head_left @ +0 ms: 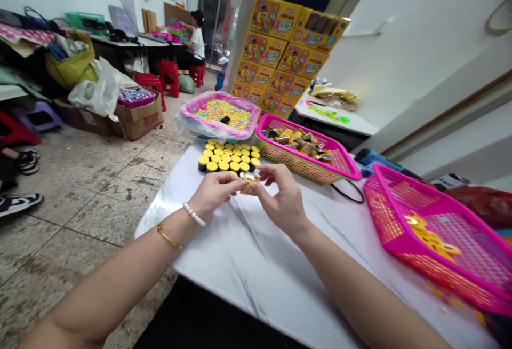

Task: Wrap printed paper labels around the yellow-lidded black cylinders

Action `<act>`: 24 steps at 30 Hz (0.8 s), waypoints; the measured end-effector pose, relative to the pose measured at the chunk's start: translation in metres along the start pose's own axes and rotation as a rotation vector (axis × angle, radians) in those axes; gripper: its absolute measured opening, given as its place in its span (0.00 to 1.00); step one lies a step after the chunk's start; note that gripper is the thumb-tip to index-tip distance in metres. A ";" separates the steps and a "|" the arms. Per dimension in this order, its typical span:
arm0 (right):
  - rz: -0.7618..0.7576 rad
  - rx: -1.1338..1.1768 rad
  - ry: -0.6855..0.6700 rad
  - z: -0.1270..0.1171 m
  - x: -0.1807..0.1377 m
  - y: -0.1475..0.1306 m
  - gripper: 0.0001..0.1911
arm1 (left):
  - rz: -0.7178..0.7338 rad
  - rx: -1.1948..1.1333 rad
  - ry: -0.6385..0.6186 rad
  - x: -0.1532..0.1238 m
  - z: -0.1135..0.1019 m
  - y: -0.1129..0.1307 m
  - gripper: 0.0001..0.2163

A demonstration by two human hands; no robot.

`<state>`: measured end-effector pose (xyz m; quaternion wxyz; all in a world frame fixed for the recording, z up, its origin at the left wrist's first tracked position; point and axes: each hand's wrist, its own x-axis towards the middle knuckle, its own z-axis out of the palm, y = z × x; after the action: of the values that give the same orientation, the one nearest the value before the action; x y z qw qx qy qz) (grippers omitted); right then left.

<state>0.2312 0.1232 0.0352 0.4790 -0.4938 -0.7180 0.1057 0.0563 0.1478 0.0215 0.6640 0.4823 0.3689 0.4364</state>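
Note:
Both of my hands meet over the white marble table [248,263]. My left hand [216,191] and my right hand [282,199] pinch a small shiny yellow wrapper [248,183] between their fingertips. Just beyond them stands a block of several small black jars with yellow lids [230,157]. A pearl bracelet and a gold bangle sit on my left wrist.
A pink basket [344,165] with yellow and black pieces lies behind my right hand. Another pink basket [384,221] with yellow labels lies at the right. A tub of coloured candy [192,119] sits at the far table end. Yellow cartons [280,55] are stacked behind. Another person sits far back.

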 end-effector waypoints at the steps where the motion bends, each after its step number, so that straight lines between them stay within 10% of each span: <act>1: 0.148 0.115 -0.039 0.004 0.000 0.003 0.16 | 0.008 0.005 0.019 0.000 0.000 0.000 0.15; 5: 0.606 0.472 -0.275 0.014 -0.005 0.014 0.26 | 0.022 0.080 0.077 -0.001 0.003 0.000 0.13; 10: 0.559 0.529 -0.078 0.019 -0.007 0.014 0.24 | 0.053 0.124 0.207 -0.004 0.006 0.000 0.13; 16: 0.559 0.450 -0.117 0.006 0.003 0.020 0.24 | -0.097 0.195 0.030 0.004 0.005 -0.007 0.12; 24: 0.816 0.912 -0.262 0.024 -0.018 0.005 0.23 | 0.126 -0.023 0.285 0.007 0.005 -0.013 0.12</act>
<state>0.2160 0.1191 0.0089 0.4708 -0.4569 -0.4070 0.6356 0.0663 0.1510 0.0093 0.5816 0.4299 0.4233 0.5457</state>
